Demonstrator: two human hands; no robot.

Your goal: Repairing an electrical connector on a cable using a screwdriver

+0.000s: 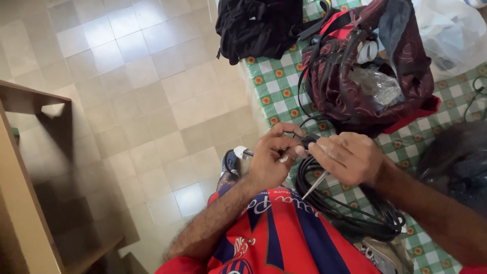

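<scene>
The worktop (274, 81) carries an open dark red bag (365, 66) at its far edge. A black cable coil (345, 203) lies near the front edge, so both hands reach it. The left hand (271, 160) pinches the cable end (304, 139); the right hand (347, 157) is closed on a thin metal tool (315, 184).

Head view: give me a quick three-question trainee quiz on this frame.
1. True or false: the black cable lies coiled on the green checked tablecloth.
2. What does the right hand hold? A) a thin metal tool with its tip pointing down B) a cup C) a phone
3. Which hand pinches the small black part from the floor side?

Key:
1. True.
2. A: the metal tool sticks out below the right hand.
3. The left hand. What the part is cannot be told.
</scene>
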